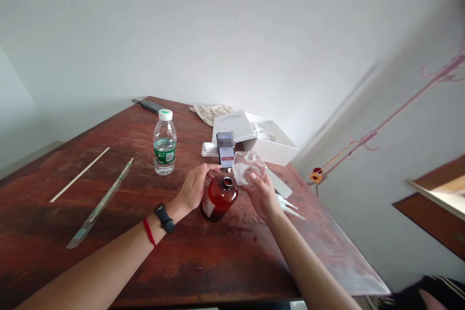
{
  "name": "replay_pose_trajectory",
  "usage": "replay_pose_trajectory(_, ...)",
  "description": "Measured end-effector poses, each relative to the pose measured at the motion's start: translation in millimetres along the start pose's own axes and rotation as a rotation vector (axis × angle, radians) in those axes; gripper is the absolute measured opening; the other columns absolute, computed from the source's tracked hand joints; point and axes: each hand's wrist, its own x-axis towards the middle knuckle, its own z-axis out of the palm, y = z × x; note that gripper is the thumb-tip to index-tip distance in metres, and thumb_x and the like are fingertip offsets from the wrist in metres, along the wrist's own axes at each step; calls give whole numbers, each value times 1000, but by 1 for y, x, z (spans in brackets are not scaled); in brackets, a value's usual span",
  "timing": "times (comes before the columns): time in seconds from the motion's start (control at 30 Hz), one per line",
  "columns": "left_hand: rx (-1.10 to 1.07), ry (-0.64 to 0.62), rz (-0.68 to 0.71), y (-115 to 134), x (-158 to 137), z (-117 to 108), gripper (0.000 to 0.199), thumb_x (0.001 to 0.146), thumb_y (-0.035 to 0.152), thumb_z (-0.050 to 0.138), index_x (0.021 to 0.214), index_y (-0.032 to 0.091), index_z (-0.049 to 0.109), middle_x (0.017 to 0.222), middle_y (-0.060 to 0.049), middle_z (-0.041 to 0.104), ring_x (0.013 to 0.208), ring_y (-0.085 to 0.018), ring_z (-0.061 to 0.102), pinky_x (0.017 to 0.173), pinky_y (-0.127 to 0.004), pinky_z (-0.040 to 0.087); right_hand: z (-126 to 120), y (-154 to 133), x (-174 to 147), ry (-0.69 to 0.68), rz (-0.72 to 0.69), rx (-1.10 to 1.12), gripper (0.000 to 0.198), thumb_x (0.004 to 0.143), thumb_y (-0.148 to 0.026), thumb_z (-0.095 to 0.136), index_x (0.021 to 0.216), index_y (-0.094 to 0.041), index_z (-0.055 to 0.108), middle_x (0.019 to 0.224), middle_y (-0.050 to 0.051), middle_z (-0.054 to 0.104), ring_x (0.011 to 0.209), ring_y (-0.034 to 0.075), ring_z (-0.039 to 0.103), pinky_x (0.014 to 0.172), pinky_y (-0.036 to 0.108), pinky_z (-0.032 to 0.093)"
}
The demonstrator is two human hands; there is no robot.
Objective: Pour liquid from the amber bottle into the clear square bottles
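Note:
An amber glass bottle (pixel 222 198) with an open neck and a pale label stands upright on the table between my hands. My left hand (pixel 198 181) is beside its left shoulder with fingers stretched out; whether it touches the glass I cannot tell. In my right hand (pixel 263 196) is a small clear glass bottle (pixel 244 168), gripped by its lower right side and raised just right of the amber bottle's neck. Its neck is uncapped and points up. Behind the amber bottle, a phone (pixel 227 157) leans with its screen lit.
A water bottle (pixel 165 150) with a white cap stands left on the wooden table (pixel 138 261). A thin stick (pixel 80 174) and wrapped chopsticks (pixel 105 201) lie further left. White boxes (pixel 274 147), a cloth (pixel 209 112) and white nozzle-like pieces (pixel 288 205) are behind and right.

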Motion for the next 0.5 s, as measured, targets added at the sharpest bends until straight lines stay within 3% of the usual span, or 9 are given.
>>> replay_pose_trajectory(0.13,-107,-45,-99,-9,1,0,63,114,57,32,124,17,80,111,-12,83,101,-28,77,91,-40,60,-5,6,-1,5,-15,-49,80,94,-57,70,165,-38,37,158,12,62,138,36,66,104,57,62)
replay_pose_trajectory(0.33,-455,-162,-240,-7,1,3,66,104,70,52,129,15,77,116,-13,83,116,-33,75,105,-44,56,-6,12,-13,24,43,17,78,89,-55,77,157,-32,45,154,13,65,142,37,63,116,57,54)
replay_pose_trajectory(0.5,-530,-180,-304,-5,0,1,62,101,68,60,130,16,76,127,-13,81,124,-35,72,108,-44,54,-5,10,-11,24,44,58,70,87,-54,79,148,-32,52,152,12,67,140,36,65,116,56,53)
